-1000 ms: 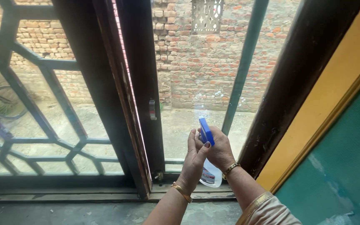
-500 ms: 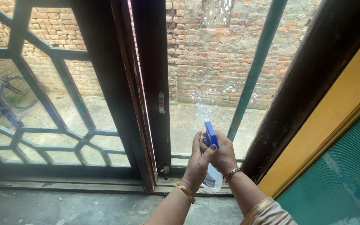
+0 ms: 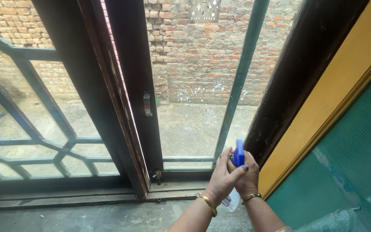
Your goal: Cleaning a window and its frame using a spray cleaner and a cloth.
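Both my hands clasp a spray bottle with a blue trigger head and a clear body, held low in front of a glass window pane. My left hand wraps the near side, thumb up by the blue head. My right hand grips the far side; most of the bottle is hidden between the two. White droplets speckle the glass at mid height above the bottle. Both wrists wear gold bangles.
A dark wooden window leaf with a small metal handle stands ajar at centre. Green metal grille bars lie behind the glass. A yellow and teal wall flanks the right. A wooden sill runs below. Brick wall outside.
My hands and the spray bottle have dropped lower and shifted right, toward the dark right frame. The view swung sideways; more white spray speckles show on the glass.
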